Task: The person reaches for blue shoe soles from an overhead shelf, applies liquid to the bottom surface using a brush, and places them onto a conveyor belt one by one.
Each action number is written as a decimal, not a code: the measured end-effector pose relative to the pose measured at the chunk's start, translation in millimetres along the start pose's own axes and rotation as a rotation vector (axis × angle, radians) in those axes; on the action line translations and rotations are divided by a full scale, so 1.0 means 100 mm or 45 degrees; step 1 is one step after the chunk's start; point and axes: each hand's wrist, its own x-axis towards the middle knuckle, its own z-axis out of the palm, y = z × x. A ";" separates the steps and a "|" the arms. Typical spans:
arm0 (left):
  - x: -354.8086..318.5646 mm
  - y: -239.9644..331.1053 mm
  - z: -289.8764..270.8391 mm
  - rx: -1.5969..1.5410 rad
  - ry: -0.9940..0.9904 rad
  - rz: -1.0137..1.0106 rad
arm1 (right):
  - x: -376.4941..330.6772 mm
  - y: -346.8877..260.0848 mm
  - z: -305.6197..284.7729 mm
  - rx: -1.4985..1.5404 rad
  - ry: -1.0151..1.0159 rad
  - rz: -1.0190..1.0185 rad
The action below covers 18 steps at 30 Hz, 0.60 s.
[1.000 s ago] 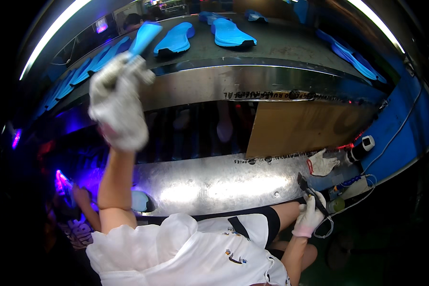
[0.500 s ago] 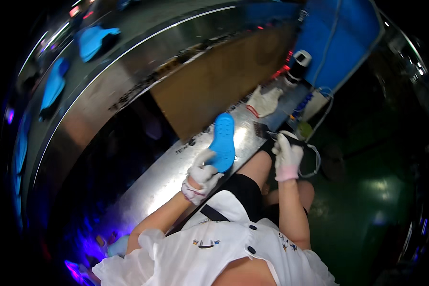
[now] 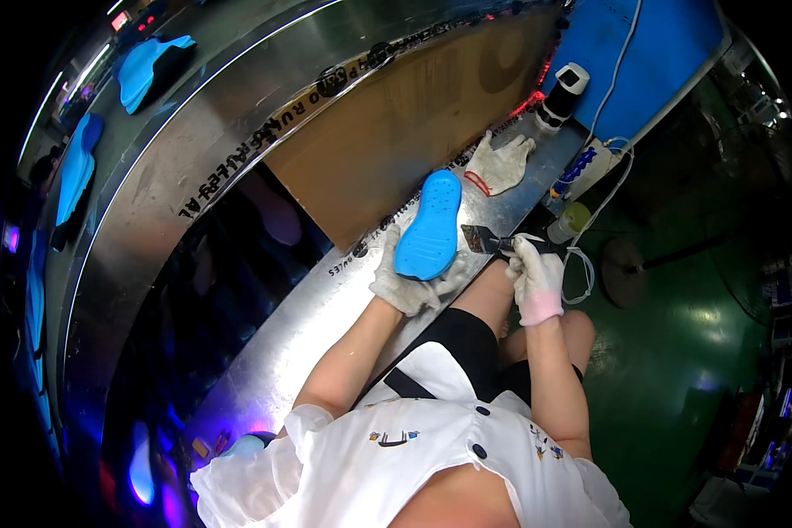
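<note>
The left hand [image 3: 402,280], in a white knit glove, grasps a bright blue shoe sole [image 3: 429,226] from beneath, fingers curled around its near end, so that the sole stands tilted with its flat face up, just above the steel workbench [image 3: 308,326]. A second ago that same hand was stretched far up to the conveyor shelf [image 3: 176,167], closing on a sole there; half a second ago the sole was already down in front of the body. It has now turned a little toward the right hand and sits closer to it, so the piece has been fetched and brought into position for working.

The right hand [image 3: 534,275], also gloved, is clenched around the handle of a flat brush [image 3: 486,239], whose dark bristles point left and sit just beside the sole's right edge, not clearly touching it. The brush has stayed in this hand throughout.

Farther right on the bench lie a spare white glove [image 3: 499,164], a white and black cylindrical device [image 3: 563,92] with a white cable [image 3: 614,79], and a small yellowish bottle [image 3: 568,222]. A brown board [image 3: 396,123] leans behind the sole. More blue soles [image 3: 145,69] rest on the conveyor shelf at far left.
</note>
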 end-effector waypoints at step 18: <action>-0.11 -0.50 0.31 0.074 -0.408 0.263 | -0.44 -0.56 0.59 -1.231 -0.246 -1.494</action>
